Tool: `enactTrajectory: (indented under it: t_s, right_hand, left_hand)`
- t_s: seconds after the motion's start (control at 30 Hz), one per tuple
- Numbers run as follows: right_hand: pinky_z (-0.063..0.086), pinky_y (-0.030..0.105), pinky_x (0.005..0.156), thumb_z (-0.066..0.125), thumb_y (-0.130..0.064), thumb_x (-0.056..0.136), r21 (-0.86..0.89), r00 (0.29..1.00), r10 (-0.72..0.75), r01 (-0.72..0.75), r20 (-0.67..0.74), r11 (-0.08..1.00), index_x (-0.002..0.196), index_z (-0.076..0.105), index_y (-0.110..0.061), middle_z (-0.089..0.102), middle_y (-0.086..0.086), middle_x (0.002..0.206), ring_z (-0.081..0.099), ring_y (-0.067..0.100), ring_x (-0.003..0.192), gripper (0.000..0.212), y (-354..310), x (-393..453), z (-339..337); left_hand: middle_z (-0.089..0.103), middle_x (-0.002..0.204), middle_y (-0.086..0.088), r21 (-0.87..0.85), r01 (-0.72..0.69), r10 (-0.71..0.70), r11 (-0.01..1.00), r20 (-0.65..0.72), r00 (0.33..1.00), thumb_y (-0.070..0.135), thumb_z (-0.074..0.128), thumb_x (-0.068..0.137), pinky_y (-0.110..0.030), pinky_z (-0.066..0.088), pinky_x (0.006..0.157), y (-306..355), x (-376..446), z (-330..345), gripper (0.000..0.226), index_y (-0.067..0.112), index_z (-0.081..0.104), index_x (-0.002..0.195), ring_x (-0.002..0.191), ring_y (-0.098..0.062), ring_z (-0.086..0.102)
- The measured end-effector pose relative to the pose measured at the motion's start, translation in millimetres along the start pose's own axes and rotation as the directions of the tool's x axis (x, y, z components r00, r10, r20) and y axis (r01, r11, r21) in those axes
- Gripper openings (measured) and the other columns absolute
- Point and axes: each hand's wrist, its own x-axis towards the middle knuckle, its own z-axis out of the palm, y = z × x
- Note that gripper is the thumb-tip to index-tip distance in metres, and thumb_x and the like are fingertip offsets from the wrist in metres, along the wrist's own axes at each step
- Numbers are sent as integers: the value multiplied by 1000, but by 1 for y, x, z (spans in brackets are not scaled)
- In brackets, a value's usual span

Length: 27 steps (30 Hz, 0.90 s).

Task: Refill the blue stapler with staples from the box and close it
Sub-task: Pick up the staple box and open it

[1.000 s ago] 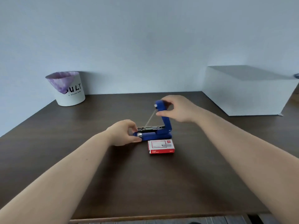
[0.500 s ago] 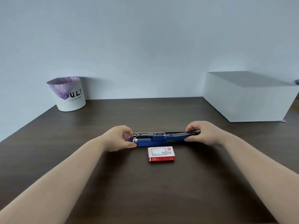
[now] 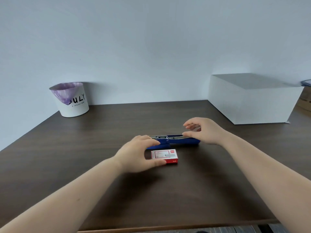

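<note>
Both forearms enter from the bottom corners, cut off by the frame. The bench [image 3: 84, 174] is dark wood grain, its near edge just in view. At centre lies the box [image 3: 165, 156], a small flat red-and-white carton whose print is too small to read. The left hand [image 3: 138, 156] covers its 9 o'clock end, fingers spread and motion-blurred, thumb against the near edge; whether it grips is unclear. Just beyond at 12 o'clock, the stapler [image 3: 175, 141] lies swung open flat, blue plastic with a metal channel; its contents are unreadable. The right hand [image 3: 204, 131] hovers at its 3 o'clock end, fingers loosely parted, hiding that tip. Far at 10 o'clock stands a white round bin [image 3: 72, 102] with a purple liner; at 2 o'clock, a plain white block [image 3: 249, 105].
</note>
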Motion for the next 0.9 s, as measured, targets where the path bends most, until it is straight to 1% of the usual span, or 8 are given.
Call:
enactTrajectory:
  t_s: [0.07, 0.13, 0.27, 0.4, 0.47, 0.6, 0.77, 0.9]
  right_hand:
    - [47, 22, 86, 72, -37, 77, -5, 1000, -6, 6, -13, 1000, 106, 66, -22, 68, -4, 103, 63, 10, 97, 33, -5, -2, -1]
    - [44, 17, 80, 69, -32, 81, -14, 999, -16, 15, -40, 1000, 104, 67, -20, 68, -4, 99, 62, 10, 93, 26, -11, -7, -3]
    - [48, 23, 72, 62, -29, 86, 99, 994, 22, -11, -110, 995, 94, 68, -23, 70, -5, 86, 62, 10, 76, 11, -26, -26, 2]
    - [50, 25, 55, 57, -31, 90, 225, 997, 13, -31, 79, 974, 101, 64, -20, 70, 2, 76, 60, 9, 57, 18, -42, -47, 25]
    - [48, 24, 49, 55, -34, 91, 408, 984, 61, -125, 167, 904, 111, 59, -19, 68, 5, 80, 62, 11, 58, 25, -47, -50, 36]
    - [47, 23, 47, 55, -26, 92, 720, 959, 76, -256, 273, 645, 113, 60, -14, 68, 8, 84, 61, 16, 62, 25, -49, -51, 44]
    - [49, 19, 50, 58, -20, 88, 830, 955, 14, -265, 296, 492, 110, 64, -14, 72, 4, 87, 61, 13, 63, 23, -41, -52, 47]
    - [50, 18, 50, 56, -13, 90, 893, 970, 21, -231, 242, 387, 114, 64, -14, 72, 9, 81, 61, 13, 62, 26, -36, -52, 47]
  left_hand:
    - [53, 130, 9, 115, -6, 0, 993, 51, 999, 67, 55, 72, -35, 37, 106, 4, 1, 10, 68, 32, 47, 130, 124, -13, 43]
    - [56, 126, 8, 118, 0, -2, 993, 10, 1000, 59, 56, 77, -34, 38, 101, 5, 0, 16, 55, 33, 50, 125, 123, -14, 45]
    - [59, 115, 9, -84, 3, -11, 996, -91, 996, 45, 66, 77, -32, 46, 96, 3, -3, 16, 46, 28, 57, 118, 109, -10, 54]
    - [58, 105, 13, -290, -5, -51, 957, -187, 981, 30, 72, 76, -30, 51, 92, 7, -5, 12, 42, 23, 59, 115, 100, -9, 57]
    - [58, 100, 18, -362, 5, -82, 932, -198, 977, 24, 73, 75, -32, 53, 90, 7, -6, 12, 41, 22, 60, 114, 96, -10, 61]
    - [66, 106, 9, -449, 45, -137, 893, -177, 975, 22, 75, 74, -31, 56, 86, 3, -6, 12, 43, 25, 59, 113, 93, -13, 67]
    - [69, 107, 8, -540, 43, -140, 841, -139, 980, 19, 75, 75, -16, 52, 87, 3, -6, 8, 38, 36, 58, 104, 96, -6, 68]
    - [70, 111, 7, -638, 82, -196, 766, -110, 975, 18, 74, 76, -25, 52, 92, -1, -3, 7, 34, 35, 62, 103, 99, -6, 68]
